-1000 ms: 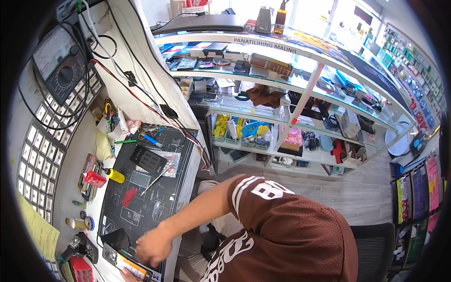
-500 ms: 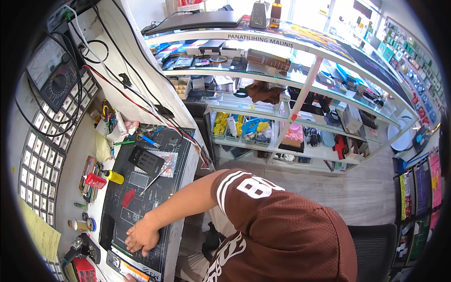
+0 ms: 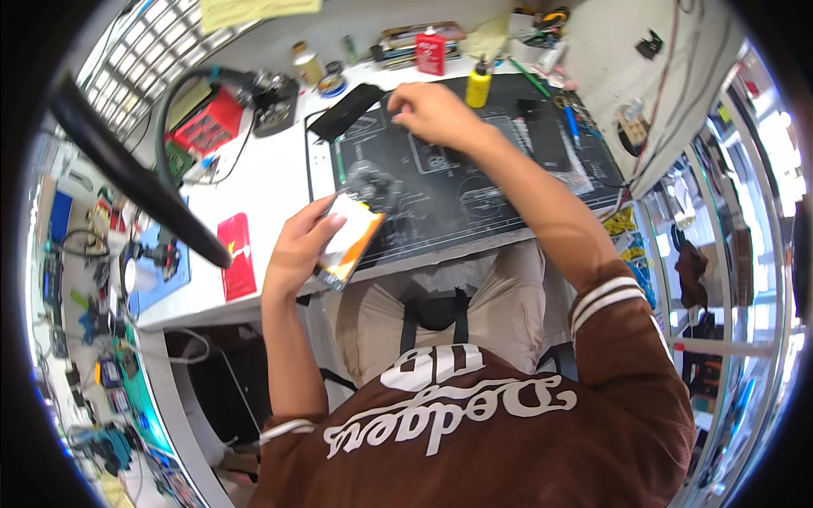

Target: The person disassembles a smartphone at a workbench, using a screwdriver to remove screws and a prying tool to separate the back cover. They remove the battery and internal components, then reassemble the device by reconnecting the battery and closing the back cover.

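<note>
I see the left grip [image 3: 296, 250] closed on a slim device [image 3: 356, 241] with a white and orange face, its thumb on top, tilted at the front edge of the tabletop [image 3: 275, 182]. The right grip [image 3: 436, 117], fingers loosely bent, is over the black mat [image 3: 423, 207], between a black sheet [image 3: 347, 112] and a yellow bottle [image 3: 478, 85]; I cannot tell whether it holds anything. A red packet [image 3: 240, 254] lies flat, left of the device. Shelves [image 3: 728, 349] stand along the room's right side.
</note>
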`<control>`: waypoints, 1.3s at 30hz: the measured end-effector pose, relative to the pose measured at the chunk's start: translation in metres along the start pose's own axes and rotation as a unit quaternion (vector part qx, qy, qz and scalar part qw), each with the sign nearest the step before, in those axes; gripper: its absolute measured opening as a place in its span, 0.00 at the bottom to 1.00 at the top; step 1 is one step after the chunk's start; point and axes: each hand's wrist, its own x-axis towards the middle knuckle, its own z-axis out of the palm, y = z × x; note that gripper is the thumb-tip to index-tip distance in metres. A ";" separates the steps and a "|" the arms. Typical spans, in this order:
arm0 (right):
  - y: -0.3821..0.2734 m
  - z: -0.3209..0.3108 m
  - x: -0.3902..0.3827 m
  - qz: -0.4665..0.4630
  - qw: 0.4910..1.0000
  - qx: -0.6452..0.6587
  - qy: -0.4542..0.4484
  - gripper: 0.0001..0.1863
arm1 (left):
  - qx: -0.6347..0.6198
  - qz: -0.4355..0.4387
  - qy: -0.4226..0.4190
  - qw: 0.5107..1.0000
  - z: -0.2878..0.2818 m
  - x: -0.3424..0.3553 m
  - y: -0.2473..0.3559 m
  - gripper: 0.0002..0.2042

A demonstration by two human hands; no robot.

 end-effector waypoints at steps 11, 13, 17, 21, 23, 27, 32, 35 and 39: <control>-0.044 -0.060 -0.059 0.135 0.989 0.046 0.035 0.25 | 0.376 0.243 -0.031 0.894 0.042 0.081 -0.025 0.20; -0.055 -0.073 -0.054 0.155 0.984 0.065 0.053 0.23 | 0.406 0.281 0.000 0.870 0.051 0.072 -0.008 0.18; -0.145 -0.120 -0.005 0.000 0.986 0.150 0.074 0.11 | 0.355 0.312 0.078 0.878 0.049 0.054 -0.036 0.19; -0.241 -0.182 0.036 -0.193 0.939 0.211 0.190 0.06 | 0.246 0.286 0.054 0.925 0.047 -0.018 -0.012 0.23; -0.298 -0.203 0.056 -0.279 0.912 0.194 0.229 0.07 | 0.083 0.187 -0.102 0.974 0.033 -0.085 0.019 0.26; -0.391 -0.206 0.131 -0.313 0.944 0.004 0.105 0.21 | 0.078 0.242 -0.413 0.874 -0.068 -0.163 0.087 0.32; -0.459 -0.120 0.218 -0.196 0.949 -0.245 0.019 0.29 | -0.032 0.583 0.070 0.809 -0.139 -0.186 0.145 0.31; -0.455 -0.080 0.239 -0.059 0.976 -0.210 -0.008 0.26 | -0.164 0.592 0.135 0.777 -0.148 -0.157 0.172 0.25; -0.422 -0.048 0.268 -0.017 0.993 -0.082 0.079 0.31 | -0.248 0.552 0.181 0.775 -0.141 -0.144 0.161 0.19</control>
